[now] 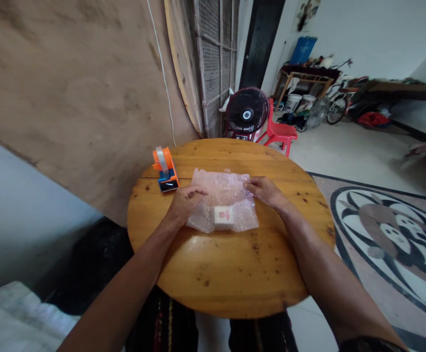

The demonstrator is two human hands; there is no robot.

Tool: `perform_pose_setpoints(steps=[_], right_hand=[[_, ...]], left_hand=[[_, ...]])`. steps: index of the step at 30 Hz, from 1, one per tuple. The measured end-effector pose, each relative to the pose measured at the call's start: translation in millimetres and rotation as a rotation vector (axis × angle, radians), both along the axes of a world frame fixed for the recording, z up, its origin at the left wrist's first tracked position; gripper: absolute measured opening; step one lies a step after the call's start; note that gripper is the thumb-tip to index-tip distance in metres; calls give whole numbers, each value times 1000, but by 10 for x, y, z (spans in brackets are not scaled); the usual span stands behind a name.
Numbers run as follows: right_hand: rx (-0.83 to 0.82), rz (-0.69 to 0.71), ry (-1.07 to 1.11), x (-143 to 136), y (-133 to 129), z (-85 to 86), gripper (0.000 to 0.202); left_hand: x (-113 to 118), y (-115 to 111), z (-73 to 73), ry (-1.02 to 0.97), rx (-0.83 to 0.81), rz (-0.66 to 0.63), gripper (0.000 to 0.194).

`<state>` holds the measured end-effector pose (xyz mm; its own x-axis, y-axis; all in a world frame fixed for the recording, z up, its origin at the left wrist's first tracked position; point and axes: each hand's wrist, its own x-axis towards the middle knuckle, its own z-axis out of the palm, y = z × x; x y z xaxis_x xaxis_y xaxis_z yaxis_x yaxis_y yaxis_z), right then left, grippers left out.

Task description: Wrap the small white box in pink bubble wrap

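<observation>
A sheet of pinkish clear bubble wrap (220, 186) lies on the round wooden table (227, 274). Near its front edge, a small whitish box (223, 215) with a red print sits under or within a layer of the wrap. My left hand (186, 204) has its fingers closed at the wrap's left side. At the right edge, my right hand (267, 190) pinches the wrap between thumb and fingers. An orange and blue tape dispenser (166, 168) with a roll of clear tape stands to the left, beyond my left hand.
Behind the table are a dark fan (247, 111) and a red plastic chair (281, 131). A board wall (88, 88) rises close on the left, with a black bag (97, 259) below it. A bicycle (337, 105) stands farther back.
</observation>
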<state>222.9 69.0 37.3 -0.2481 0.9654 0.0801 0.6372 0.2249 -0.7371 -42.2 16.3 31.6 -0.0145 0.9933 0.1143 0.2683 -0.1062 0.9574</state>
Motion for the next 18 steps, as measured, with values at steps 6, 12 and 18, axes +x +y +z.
perform_pose_setpoints(steps=[6,12,18], right_hand=[[-18,-21,-9,41,20,-15,28],[70,-170,1,32,20,12,14],[326,-203,150,-127,-150,157,26]], left_hand=[[-26,29,-66,8,-18,40,23],[-27,36,-75,21,-34,-36,28],[-20,27,-81,5,-13,-169,38]])
